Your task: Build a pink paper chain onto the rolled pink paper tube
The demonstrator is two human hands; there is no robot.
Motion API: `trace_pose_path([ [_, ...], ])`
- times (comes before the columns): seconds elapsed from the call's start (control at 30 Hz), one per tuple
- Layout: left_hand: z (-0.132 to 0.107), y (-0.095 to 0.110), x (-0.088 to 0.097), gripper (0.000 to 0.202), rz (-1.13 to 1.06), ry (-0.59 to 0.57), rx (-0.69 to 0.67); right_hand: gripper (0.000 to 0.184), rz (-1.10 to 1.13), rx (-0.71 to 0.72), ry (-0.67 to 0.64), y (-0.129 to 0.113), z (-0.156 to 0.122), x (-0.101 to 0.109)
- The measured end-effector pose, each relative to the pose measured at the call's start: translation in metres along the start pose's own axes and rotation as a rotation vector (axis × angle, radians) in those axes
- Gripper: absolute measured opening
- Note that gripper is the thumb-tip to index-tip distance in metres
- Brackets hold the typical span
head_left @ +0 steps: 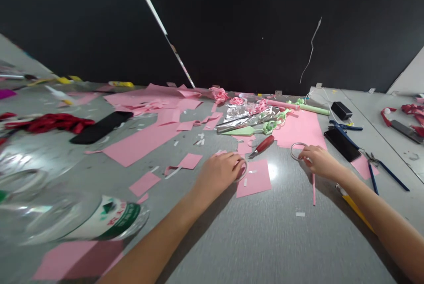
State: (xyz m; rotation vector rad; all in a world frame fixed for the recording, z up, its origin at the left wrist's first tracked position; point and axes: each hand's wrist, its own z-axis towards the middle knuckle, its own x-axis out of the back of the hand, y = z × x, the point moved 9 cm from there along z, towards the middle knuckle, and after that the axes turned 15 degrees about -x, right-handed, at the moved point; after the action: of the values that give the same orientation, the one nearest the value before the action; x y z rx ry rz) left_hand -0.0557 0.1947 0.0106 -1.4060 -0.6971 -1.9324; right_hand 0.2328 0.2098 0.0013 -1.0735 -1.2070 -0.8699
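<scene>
My left hand (219, 172) rests on the grey table (258, 240) with its fingers curled on a clear tape roll (243, 170), at the edge of a small pink paper square (255, 180). My right hand (319, 161) lies further right, its fingertips pinching the rim of a second clear tape roll (297, 150). A thin pink stick (313, 189) lies just under the right hand. A red-handled knife (263, 145) sits between the two hands, a little further back.
Pink paper sheets (142, 142) and scraps litter the table, with silver foil (248, 118), green paper rolls (313, 108), a black phone (341, 143), blue-handled pliers (380, 167), a yellow pencil (356, 211), a black case (101, 127), red ribbon (53, 123) and a toppled plastic bottle (86, 217).
</scene>
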Motion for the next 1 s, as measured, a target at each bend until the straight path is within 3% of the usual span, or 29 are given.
trace_pose_path([
  [0.1, 0.026, 0.011, 0.002, 0.025, -0.036, 0.012, -0.079, 0.024, 0.033, -0.008, 0.016, 0.001, -0.002, 0.001],
  [0.2, 0.07, 0.02, -0.006, 0.027, -0.072, 0.023, -0.173, 0.02, 0.071, -0.038, 0.048, 0.01, 0.002, 0.004],
  [0.33, 0.13, 0.022, -0.035, 0.029, -0.135, -0.012, -0.304, 0.026, 0.113, -0.12, 0.119, 0.041, 0.017, 0.008],
  [0.43, 0.157, 0.004, -0.057, 0.019, -0.142, -0.033, -0.309, 0.033, 0.114, -0.168, 0.146, 0.071, 0.029, 0.005],
  [0.6, 0.171, -0.04, -0.066, 0.034, -0.07, -0.007, -0.178, 0.032, 0.104, -0.163, 0.133, 0.098, 0.034, -0.008],
  [0.7, 0.171, -0.049, -0.06, 0.036, -0.051, 0.021, -0.135, 0.032, 0.093, -0.138, 0.136, 0.099, 0.031, -0.01],
  [0.8, 0.169, -0.032, -0.06, 0.037, -0.08, 0.02, -0.174, 0.03, 0.07, -0.117, 0.146, 0.096, 0.031, -0.007],
  [1.0, 0.171, 0.031, -0.077, 0.023, -0.182, -0.07, -0.394, 0.027, 0.016, -0.086, 0.16, 0.088, 0.03, -0.003],
])
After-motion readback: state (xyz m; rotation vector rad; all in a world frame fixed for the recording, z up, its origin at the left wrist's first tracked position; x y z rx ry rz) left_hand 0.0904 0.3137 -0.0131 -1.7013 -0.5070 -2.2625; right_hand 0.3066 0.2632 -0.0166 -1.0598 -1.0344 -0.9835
